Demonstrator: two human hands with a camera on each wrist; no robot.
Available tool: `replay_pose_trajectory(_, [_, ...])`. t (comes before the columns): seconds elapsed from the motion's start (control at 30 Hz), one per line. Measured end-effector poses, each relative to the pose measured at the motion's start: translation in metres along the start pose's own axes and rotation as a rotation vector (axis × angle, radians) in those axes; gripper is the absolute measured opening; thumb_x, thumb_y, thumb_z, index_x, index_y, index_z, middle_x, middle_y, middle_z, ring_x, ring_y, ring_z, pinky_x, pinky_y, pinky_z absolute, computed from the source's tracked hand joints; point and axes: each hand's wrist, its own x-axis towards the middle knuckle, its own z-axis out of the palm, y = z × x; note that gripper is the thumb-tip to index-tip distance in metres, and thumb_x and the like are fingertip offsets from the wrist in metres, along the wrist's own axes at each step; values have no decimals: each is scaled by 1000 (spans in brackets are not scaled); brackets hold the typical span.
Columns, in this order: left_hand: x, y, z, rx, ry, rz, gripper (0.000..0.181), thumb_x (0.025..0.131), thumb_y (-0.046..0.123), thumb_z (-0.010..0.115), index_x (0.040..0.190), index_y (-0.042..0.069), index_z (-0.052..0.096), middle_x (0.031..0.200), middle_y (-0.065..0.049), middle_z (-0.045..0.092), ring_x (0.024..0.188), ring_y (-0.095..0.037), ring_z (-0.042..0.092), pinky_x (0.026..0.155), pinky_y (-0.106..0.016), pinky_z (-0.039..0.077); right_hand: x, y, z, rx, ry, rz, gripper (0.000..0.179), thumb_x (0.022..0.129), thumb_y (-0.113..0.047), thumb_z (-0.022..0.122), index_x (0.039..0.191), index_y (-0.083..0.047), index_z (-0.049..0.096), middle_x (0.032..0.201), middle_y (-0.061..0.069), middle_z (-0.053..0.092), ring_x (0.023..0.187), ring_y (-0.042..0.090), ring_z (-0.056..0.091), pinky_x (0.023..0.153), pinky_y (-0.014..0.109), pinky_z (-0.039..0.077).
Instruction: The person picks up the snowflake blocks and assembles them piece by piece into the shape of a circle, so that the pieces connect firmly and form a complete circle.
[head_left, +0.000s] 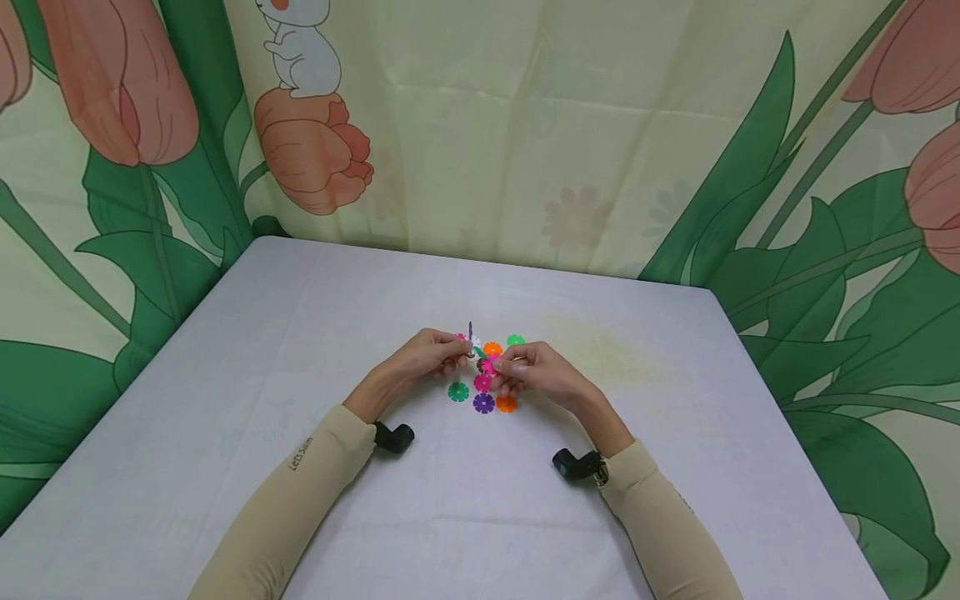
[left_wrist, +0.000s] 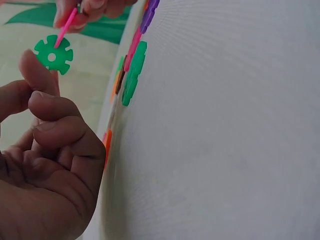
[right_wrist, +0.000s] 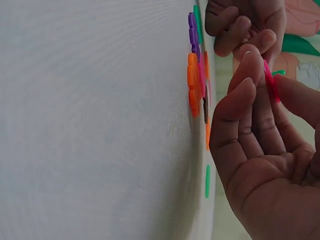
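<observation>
My right hand pinches a pink interlocking disc between thumb and fingers. A green interlocking disc touches the pink one at an angle, edge to edge, between the two hands. My left hand holds a dark purple disc upright and edge-on at its fingertips; the wrist views hide this disc. The left fingertips lie close to the green disc, and its other fingers are curled. Below the hands lie loose discs: a green one, a purple one, an orange one and a pink one.
Behind the hands lie another orange disc and a light green disc, with more partly covered by the fingers. All are on a white-covered table. A flower-printed curtain hangs behind it. Both wrists carry black cameras.
</observation>
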Motion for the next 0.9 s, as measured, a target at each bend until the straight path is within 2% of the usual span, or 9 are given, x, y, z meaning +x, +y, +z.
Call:
replay_pose_trajectory(0.2, [-1, 1, 1, 51, 47, 7, 32, 106, 31, 64, 104, 1, 75, 73, 2, 62, 70, -14, 48, 64, -24, 38, -1, -1, 1, -80, -56, -34, 28, 110, -22, 58, 108, 2, 73, 87, 6, 78, 74, 19, 68, 69, 28, 57])
replay_pose_trajectory(0.37, [-1, 1, 1, 77, 52, 21, 31, 106, 33, 65, 102, 4, 75, 74, 2, 61, 69, -13, 47, 61, -24, 35, -2, -2, 0, -172, -103, -56, 31, 112, -24, 54, 101, -2, 73, 81, 4, 73, 69, 18, 61, 64, 26, 50])
replay_pose_trajectory(0.63, [-3, 3, 3, 96, -14, 43, 34, 107, 34, 63, 102, 3, 75, 77, 0, 64, 68, -13, 46, 61, -25, 35, -4, -2, 0, -236, -163, -72, 26, 109, -19, 58, 91, -3, 68, 71, 0, 59, 61, 16, 48, 57, 24, 40])
replay_pose_trajectory(0.8, [-2, 3, 3, 95, -33, 54, 36, 110, 37, 57, 110, 7, 77, 78, 1, 66, 67, -13, 46, 60, -25, 34, -4, -2, 0, -213, -117, -90, 29, 110, -22, 58, 94, 0, 66, 73, 1, 59, 63, 16, 48, 57, 24, 40])
replay_pose_trajectory(0.9, [-3, 4, 3, 100, -89, 57, 36, 110, 36, 55, 110, 7, 76, 80, 1, 66, 68, -14, 48, 61, -25, 35, -5, -2, -2, -177, -76, -92, 32, 110, -23, 57, 100, 6, 65, 75, 2, 59, 64, 15, 49, 59, 25, 41])
